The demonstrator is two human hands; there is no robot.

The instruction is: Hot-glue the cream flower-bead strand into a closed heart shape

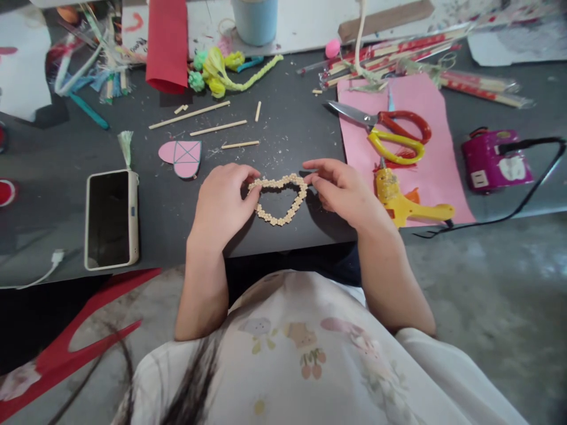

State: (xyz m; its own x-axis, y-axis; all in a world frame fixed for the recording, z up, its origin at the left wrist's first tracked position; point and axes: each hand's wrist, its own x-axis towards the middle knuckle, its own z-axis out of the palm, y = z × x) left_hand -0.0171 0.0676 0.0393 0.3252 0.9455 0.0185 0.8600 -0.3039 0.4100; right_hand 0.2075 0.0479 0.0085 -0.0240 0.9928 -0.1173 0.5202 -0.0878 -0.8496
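A heart-shaped outline (290,215) built of small beige flower-like pieces is just above the table's near edge, its middle hollow. My left hand (225,198) pinches its left side between thumb and fingers, hiding that part. At the right lobe, my right hand (343,192) has thumb and a fingertip closed on the edge, with the index finger stretched out above. Left of the outline lies a pink paper heart (186,154) with dark crossing lines. Thin wooden sticks (218,127) and short cut bits lie beyond my hands.
To the right, scissors (372,121) and a yellow glue gun (398,200) lie on pink paper (354,141); a purple box (494,160) with a black cord stands beyond. A phone (111,218) is at left. Yellow pipe cleaners (217,68), red paper (167,47) and a blue cup (254,22) are behind.
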